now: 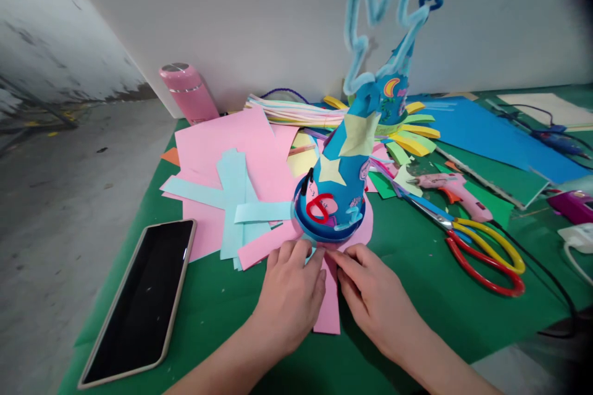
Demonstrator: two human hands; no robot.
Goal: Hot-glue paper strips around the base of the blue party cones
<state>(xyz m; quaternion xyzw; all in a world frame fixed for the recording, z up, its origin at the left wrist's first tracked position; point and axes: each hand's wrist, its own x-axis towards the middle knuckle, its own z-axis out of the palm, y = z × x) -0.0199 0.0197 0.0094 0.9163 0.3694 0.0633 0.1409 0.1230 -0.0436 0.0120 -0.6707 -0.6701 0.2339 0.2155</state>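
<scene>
A blue paper cone hat (346,163) stands upright on the table, with pale stars, a red pipe-cleaner loop (319,208) and a light blue pipe-cleaner shape (354,24) at its top. Pink and light blue strips fan out from under its round base. At the base's near edge, my left hand (291,287) has its fingers bent and closed on a small light blue strip (306,249). Right beside it, my right hand (370,296) pinches the near pink paper strip (328,308), index finger against the base. The fingertips' undersides are hidden.
A phone (139,302) lies at left, near pink sheets (217,142) and light blue strips (231,222). Scissors (482,253) and a pink glue gun (456,191) with its cord are at right. Behind stand a pink bottle (192,95) and a second decorated cone (396,89).
</scene>
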